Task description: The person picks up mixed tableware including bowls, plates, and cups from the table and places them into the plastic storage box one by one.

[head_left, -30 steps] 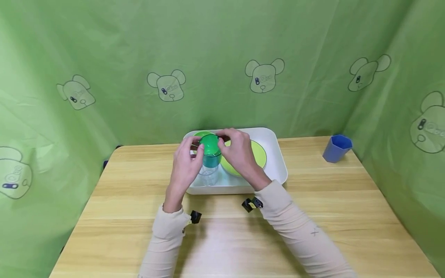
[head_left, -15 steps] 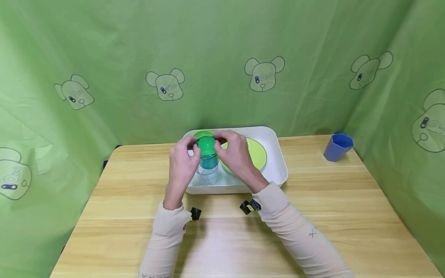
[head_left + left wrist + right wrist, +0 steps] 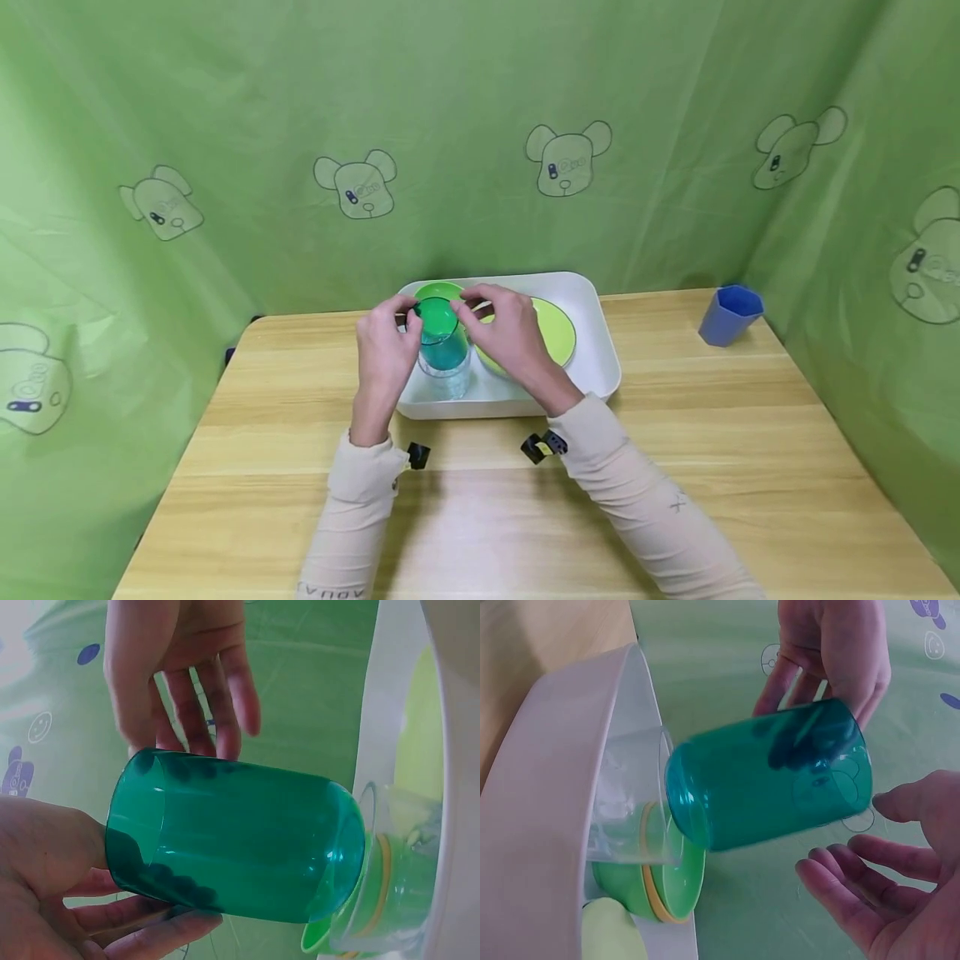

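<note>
A translucent teal cup (image 3: 444,355) hangs over the tray, its base at the mouth of a clear cup (image 3: 619,802); how far in it sits I cannot tell. My left hand (image 3: 386,354) holds it near the rim, the fingers showing dark through the wall. On the other side, my right hand (image 3: 517,333) has its thumb close to the rim. In the right wrist view, the fingers (image 3: 866,889) of this hand are loosely spread and apart from the cup. Green bowls (image 3: 684,881) with an orange-yellow rim sit behind the clear cup.
All these stand in or over a white tray (image 3: 602,367) at the table's back edge. A yellow-green plate (image 3: 558,333) lies in its right part. Farther right, a blue faceted cup (image 3: 729,318) stands on the wooden table (image 3: 480,517). A green curtain (image 3: 480,233) rises behind.
The teal cup has shifted a little left and down with my left hand. My right hand's fingers have come away from its rim.
</note>
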{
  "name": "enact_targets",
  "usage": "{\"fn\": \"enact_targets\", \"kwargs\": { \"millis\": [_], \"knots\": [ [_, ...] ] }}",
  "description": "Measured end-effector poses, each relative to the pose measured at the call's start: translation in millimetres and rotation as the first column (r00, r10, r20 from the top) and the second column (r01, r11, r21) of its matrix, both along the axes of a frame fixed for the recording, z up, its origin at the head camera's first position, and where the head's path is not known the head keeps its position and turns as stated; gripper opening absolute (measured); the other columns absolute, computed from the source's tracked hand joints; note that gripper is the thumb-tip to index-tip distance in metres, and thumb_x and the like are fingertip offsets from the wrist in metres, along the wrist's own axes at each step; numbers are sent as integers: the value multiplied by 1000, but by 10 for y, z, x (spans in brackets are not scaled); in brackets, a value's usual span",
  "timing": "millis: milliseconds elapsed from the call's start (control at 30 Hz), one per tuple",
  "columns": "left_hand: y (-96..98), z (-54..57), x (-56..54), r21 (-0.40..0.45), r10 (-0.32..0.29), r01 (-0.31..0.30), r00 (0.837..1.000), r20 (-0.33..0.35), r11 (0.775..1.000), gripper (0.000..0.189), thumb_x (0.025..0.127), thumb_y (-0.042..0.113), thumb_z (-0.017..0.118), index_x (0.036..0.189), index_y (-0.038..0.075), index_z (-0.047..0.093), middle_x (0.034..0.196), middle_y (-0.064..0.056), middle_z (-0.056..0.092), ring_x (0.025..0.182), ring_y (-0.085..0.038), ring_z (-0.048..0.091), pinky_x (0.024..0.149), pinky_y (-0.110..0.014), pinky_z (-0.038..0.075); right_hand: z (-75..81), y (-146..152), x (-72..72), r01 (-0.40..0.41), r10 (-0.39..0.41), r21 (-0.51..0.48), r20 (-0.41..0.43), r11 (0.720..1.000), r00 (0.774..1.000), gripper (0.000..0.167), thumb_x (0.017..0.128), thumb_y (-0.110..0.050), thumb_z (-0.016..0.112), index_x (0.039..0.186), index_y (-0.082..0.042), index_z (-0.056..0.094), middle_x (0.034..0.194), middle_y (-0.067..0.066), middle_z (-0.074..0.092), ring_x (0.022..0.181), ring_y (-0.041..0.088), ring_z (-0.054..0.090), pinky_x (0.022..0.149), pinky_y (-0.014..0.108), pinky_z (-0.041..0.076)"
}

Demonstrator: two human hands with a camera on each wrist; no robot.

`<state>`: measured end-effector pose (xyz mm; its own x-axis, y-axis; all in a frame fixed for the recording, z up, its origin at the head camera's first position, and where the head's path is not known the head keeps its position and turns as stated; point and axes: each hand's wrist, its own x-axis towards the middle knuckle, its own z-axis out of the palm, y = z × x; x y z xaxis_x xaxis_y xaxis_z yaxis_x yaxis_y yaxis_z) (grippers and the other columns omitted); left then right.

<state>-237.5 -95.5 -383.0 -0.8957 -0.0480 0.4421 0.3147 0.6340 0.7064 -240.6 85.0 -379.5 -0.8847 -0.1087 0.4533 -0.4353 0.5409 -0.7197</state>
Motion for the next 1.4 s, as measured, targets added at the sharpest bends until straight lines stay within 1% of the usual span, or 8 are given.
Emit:
{"fn": "enact_targets", "kwargs": {
  "millis": [133,200,400,700,800,1033,1233,1400],
  "knots": [
    [-13,-18,-21,-10,-2,2,1000,18,1000,18,96,0,62,109,-4,74,104,-19,74,94,-32,74,84,-41,61,-13,92,-12,28,-28,4,-11,1000,1000,22,96,-19,71,110,-2,76,97,8,75,84,22,73,78,35,60],
    [-16,-40,-35,-17,-4,4,1000,24,1000,18,96,-1,62,108,-4,74,105,-19,74,94,-32,74,84,-40,61,-18,135,-21,42,-42,8,-21,999,999,21,96,-18,70,109,-2,76,96,8,76,84,22,73,80,38,59],
    [-31,-168,-82,-56,-11,13,999,37,998,17,95,-2,62,106,-4,75,101,-18,73,92,-31,72,82,-39,61,-11,224,-28,34,-33,37,-30,999,999,22,97,-15,68,113,-1,75,99,10,76,85,23,73,85,43,58],
    [-37,-320,-117,-79,1,4,998,68,997,16,94,0,63,105,-3,75,98,-16,72,88,-29,69,80,-39,60,19,390,-3,69,-66,74,-39,995,997,21,95,-11,69,114,-2,75,102,11,76,87,23,73,83,39,58],
    [-39,-355,-120,-91,14,-8,998,66,996,16,94,0,63,103,-2,76,96,-16,73,86,-29,69,78,-40,59,32,450,8,71,-68,77,-45,994,997,22,95,-10,68,114,0,75,101,13,76,88,26,73,83,41,59],
    [-39,-365,-113,-120,30,-18,995,93,993,17,94,3,64,105,0,77,97,-15,74,85,-29,69,74,-41,59,54,652,-10,105,-98,119,-61,987,993,23,96,-10,69,115,1,74,101,15,75,88,28,73,82,41,59],
    [-31,-361,-118,-128,22,-7,994,112,992,18,96,4,63,108,2,76,98,-13,73,85,-28,69,70,-41,58,6,887,-52,124,-119,149,-43,981,992,24,96,-8,68,117,4,71,103,18,74,91,32,72,80,42,61],
    [-25,-358,-119,-120,11,4,992,124,993,19,97,5,62,111,3,75,101,-13,72,87,-28,68,71,-41,58,-49,1068,-81,154,-150,176,-35,972,988,26,96,-7,67,119,6,70,108,21,72,96,35,70,78,45,62]
  ]
}}
